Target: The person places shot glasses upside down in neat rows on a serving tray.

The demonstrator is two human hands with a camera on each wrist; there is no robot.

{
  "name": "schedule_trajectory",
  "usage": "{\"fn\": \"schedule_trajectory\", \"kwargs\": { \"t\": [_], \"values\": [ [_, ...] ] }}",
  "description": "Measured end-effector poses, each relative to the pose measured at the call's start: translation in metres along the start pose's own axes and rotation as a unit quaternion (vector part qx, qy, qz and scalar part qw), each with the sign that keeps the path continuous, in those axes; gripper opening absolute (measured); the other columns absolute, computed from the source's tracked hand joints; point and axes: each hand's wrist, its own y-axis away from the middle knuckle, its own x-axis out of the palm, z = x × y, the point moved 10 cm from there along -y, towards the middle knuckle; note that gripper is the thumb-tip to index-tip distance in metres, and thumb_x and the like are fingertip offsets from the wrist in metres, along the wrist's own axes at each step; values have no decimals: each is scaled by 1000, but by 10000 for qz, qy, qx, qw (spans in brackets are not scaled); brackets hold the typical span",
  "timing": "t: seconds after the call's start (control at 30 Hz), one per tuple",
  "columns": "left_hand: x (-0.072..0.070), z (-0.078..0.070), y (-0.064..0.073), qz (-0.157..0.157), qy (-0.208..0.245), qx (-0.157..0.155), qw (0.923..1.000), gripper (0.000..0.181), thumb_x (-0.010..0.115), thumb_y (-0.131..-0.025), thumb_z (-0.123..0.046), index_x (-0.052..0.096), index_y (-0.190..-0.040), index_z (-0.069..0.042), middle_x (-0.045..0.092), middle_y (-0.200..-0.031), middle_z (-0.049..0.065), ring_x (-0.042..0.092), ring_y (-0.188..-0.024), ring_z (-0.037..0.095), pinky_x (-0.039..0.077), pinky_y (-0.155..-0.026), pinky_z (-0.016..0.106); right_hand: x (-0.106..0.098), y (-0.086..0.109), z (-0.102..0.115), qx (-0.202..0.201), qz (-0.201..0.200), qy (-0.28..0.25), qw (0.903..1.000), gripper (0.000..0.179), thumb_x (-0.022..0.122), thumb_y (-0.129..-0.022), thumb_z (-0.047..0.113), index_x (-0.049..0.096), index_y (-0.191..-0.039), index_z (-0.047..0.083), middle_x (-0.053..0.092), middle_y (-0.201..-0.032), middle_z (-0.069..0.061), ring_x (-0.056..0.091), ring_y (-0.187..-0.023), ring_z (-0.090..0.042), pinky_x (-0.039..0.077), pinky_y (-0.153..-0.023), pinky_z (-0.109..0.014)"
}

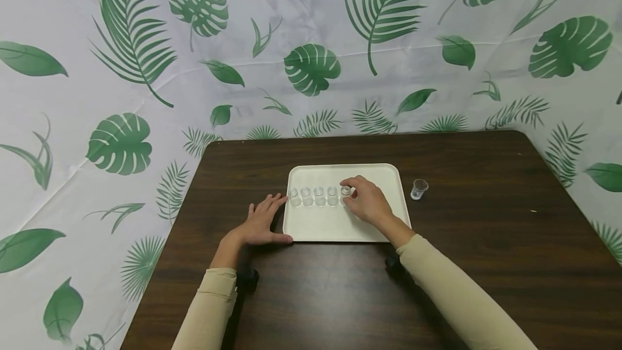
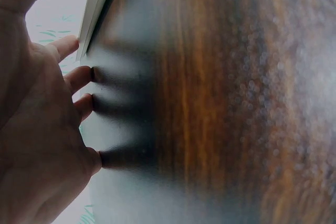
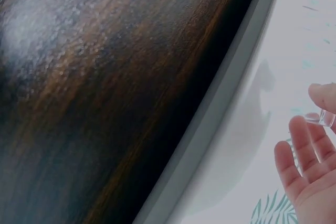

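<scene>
On the white tray (image 1: 340, 226) a row of several small clear shot glasses (image 1: 319, 197) runs from the left rim toward the middle. At the right end of that row my right hand (image 1: 367, 201) pinches a shot glass (image 1: 345, 191) between thumb and fingers; the fingers partly cover it. In the right wrist view, clear glass (image 3: 327, 118) shows between the thumb and fingertips. My left hand (image 1: 259, 224) lies spread at the tray's left side, thumb by the near corner. One of its fingertips (image 2: 68, 45) meets the tray's edge, while other fingertips rest on the table.
Another shot glass (image 1: 419, 189) stands on the dark wooden table (image 1: 486, 204), just right of the tray. Behind the table hangs a white cloth (image 1: 262, 96) printed with green leaves.
</scene>
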Motion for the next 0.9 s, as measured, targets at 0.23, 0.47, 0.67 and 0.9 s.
{"fn": "schedule_trajectory", "kwargs": {
  "t": [0.23,0.47,0.67,0.9],
  "values": [
    [0,0,1,7,18,-19,10000,108,74,-76,-63,19,-158,-20,13,-163,13,3,-149,37,-1,-107,71,1,0,0,23,40,67,10000,38,74,-84,12,67,-122,13,63,-101,-2,61,-80,-16,47,-69,-38],
    [1,-1,1,7,52,14,10000,108,74,-76,-64,19,-158,-20,13,-163,13,3,-149,37,-2,-107,71,1,1,-3,123,106,8,9999,47,73,-83,12,62,-129,14,64,-107,-2,62,-82,-17,47,-69,-39],
    [0,-1,1,-17,46,14,10000,109,74,-75,-64,19,-158,-20,14,-162,13,3,-149,37,-2,-107,71,-4,1,-4,125,90,78,9999,54,79,-81,17,60,-132,17,64,-110,0,63,-86,-19,47,-70,-41],
    [-1,-2,2,-24,26,20,10000,108,74,-76,-62,20,-158,-19,14,-162,14,4,-148,37,-1,-107,71,-31,5,1,-210,-285,-91,9993,55,81,-81,24,61,-131,15,65,-112,-2,64,-86,-19,48,-69,-41]
  ]
}}
